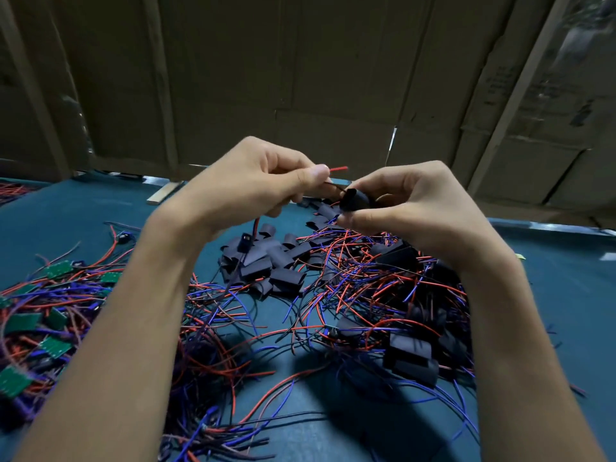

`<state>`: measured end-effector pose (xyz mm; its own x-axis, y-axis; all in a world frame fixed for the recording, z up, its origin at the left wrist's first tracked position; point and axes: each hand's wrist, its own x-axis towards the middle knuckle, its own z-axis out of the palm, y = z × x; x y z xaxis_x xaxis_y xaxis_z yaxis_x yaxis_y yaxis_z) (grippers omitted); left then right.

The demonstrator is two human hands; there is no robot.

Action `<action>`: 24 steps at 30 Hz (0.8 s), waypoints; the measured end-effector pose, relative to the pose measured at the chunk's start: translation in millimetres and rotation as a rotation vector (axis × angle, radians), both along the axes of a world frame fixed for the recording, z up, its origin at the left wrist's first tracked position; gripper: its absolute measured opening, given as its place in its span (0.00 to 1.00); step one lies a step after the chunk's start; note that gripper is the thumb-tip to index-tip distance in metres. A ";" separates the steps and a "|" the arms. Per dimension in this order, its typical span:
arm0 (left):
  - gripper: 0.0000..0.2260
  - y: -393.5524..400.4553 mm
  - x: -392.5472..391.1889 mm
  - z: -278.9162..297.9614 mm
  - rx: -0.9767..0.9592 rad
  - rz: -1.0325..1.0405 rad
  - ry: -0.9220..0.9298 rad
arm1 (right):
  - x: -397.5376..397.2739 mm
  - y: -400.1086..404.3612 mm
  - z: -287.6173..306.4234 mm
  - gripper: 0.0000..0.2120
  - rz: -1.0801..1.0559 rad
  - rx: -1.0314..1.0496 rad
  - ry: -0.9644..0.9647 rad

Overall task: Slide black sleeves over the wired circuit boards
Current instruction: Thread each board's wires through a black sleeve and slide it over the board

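Where the teal table (pixel 333 435) lies nearest, loose red, blue and black wires (pixel 233 355) sprawl across it, with green circuit boards (pixel 55 346) left of them and a heap of flat black sleeves (pixel 266 261) beyond. Above that heap, the right hand (pixel 410 208) pinches one black sleeve (pixel 353 198), rounded open. Beside it, the left hand (pixel 260 181) pinches a thin black wire and a red wire (pixel 338 168) pointing at the sleeve's mouth. Cardboard (pixel 300 61) stands behind.

Sleeve in your right hand (pixel 400 208): the black sleeve (pixel 355 199) looks matt and soft, like thin rubbery tubing.
Wire at your left hand (pixel 260 185): the red wire (pixel 338 168) has smooth plastic insulation.
Below your left hand: green boards (pixel 55 346), matt.
Desk (pixel 566 295): smooth, matt teal.
Beyond your hands: cardboard (pixel 300 61), brown and dull.
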<state>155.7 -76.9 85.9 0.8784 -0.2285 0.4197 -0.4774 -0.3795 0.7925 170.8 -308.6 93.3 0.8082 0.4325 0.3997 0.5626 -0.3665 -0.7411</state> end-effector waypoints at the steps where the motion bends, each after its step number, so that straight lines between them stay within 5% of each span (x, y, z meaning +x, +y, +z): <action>1: 0.12 2.4 -1.2 0.8 -0.032 -0.019 0.008 | 1.2 -1.2 -0.7 0.12 -0.013 0.001 -0.004; 17: 0.05 -12.3 0.1 2.0 0.193 0.153 -0.092 | 6.9 9.6 -9.2 0.15 0.132 0.100 -0.013; 24: 0.22 -26.8 -2.4 -1.7 0.123 0.139 0.122 | 11.2 15.0 -13.1 0.08 -0.028 -0.061 -0.186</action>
<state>153.3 -103.8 84.1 0.9476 -0.1448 0.2849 -0.3173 -0.5325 0.7847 182.0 -293.6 80.2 0.7348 0.4390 0.5171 0.6769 -0.4251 -0.6009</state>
